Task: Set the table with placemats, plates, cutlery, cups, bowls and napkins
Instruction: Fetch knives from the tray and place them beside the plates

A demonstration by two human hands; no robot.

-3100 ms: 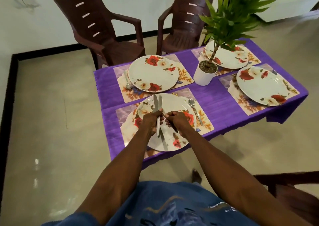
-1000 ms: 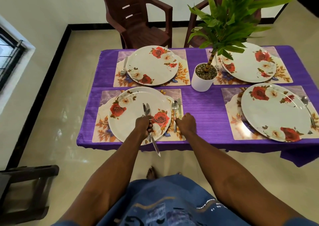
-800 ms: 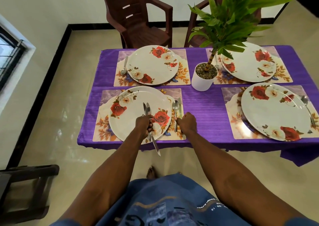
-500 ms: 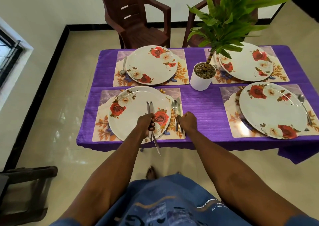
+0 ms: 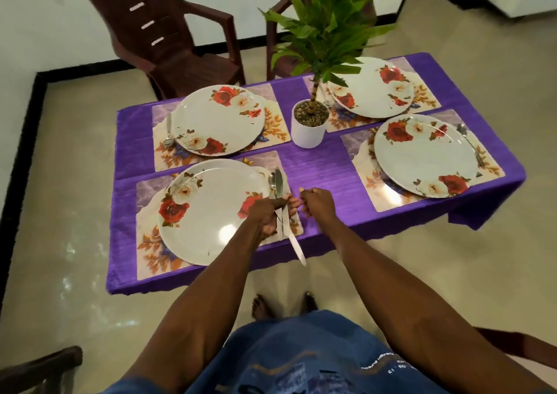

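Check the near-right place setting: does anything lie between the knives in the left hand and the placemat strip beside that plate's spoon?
Nothing visible blocks it. The left hand grips the knives; bare purple cloth separates them from the near-right placemat, where only a spoon lies.

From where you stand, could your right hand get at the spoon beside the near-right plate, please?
Probably yes. The right hand holds nothing and hovers over bare purple cloth; the spoon lies exposed on the placemat beyond the near-right plate. Nothing stands between, though it would mean reaching across that plate.
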